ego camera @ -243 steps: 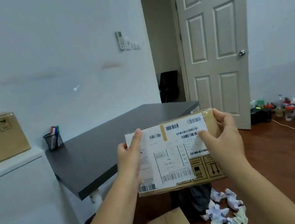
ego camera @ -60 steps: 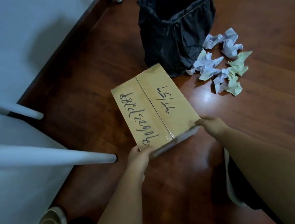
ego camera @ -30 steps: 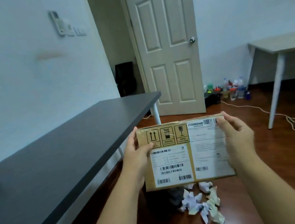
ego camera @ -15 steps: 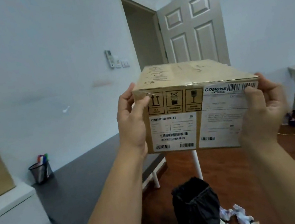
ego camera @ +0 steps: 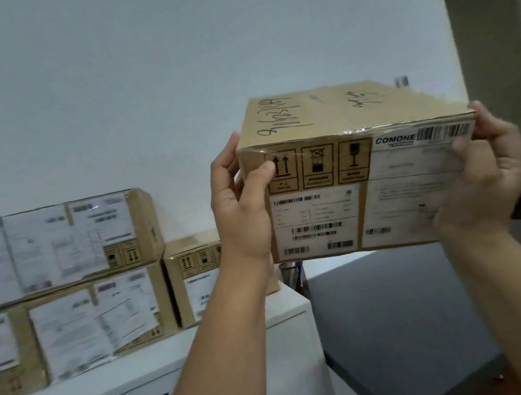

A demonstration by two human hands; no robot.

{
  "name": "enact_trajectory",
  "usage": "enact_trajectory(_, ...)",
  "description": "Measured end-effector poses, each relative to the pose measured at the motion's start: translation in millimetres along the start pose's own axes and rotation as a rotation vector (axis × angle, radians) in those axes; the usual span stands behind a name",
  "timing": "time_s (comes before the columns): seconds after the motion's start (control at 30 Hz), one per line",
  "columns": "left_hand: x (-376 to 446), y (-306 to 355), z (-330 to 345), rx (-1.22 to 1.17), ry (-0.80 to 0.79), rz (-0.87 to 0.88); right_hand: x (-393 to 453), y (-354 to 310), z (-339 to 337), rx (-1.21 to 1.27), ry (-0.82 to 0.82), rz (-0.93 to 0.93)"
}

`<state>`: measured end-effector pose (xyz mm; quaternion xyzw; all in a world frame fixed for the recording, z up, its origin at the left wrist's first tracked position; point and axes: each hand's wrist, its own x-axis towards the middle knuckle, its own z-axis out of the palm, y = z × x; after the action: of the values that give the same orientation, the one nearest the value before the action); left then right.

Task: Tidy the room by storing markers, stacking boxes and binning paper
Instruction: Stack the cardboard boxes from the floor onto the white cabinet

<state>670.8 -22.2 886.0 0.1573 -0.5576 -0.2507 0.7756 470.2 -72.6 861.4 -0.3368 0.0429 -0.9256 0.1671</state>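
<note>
Both hands [ego camera: 365,189] grip box [ego camera: 344,168] ends, airborne.

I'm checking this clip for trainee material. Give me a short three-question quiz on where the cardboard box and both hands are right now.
1. True or false: the held box rests on the white cabinet.
2. How many boxes already sit on that cabinet? A) one B) three C) five
3. Fill in: the left hand and right hand grip the box at its two ____.

Key: 1 false, it is held in the air. 2 B: a stack of two plus a single box beside it. 3 ends.
</note>
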Motion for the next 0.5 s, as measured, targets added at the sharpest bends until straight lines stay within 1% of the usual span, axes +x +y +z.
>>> enact_trajectory(0.07, 15, 11, -29, 0.058, 0.039, 0.039, -16, 25, 31, 0.016, -0.038, 0.077)
enact_trajectory(0.17, 37, 20, -69, 0.137, 0.108, 0.060, -33, 57, 70, -0.015, -0.146, 0.200)
enact_trajectory(0.27, 52, 22, -107, 0.253, 0.159, 0.030, -48, 86, 95, -0.084, -0.249, 0.284)
enact_trajectory(0.37, 62, 20, -137, 0.363, 0.166, -0.025, -63, 113, 109, -0.164, -0.324, 0.361)
enact_trajectory(0.5, 74, 12, -170, 0.483, 0.143, -0.104, -70, 137, 127, -0.244, -0.395, 0.382)
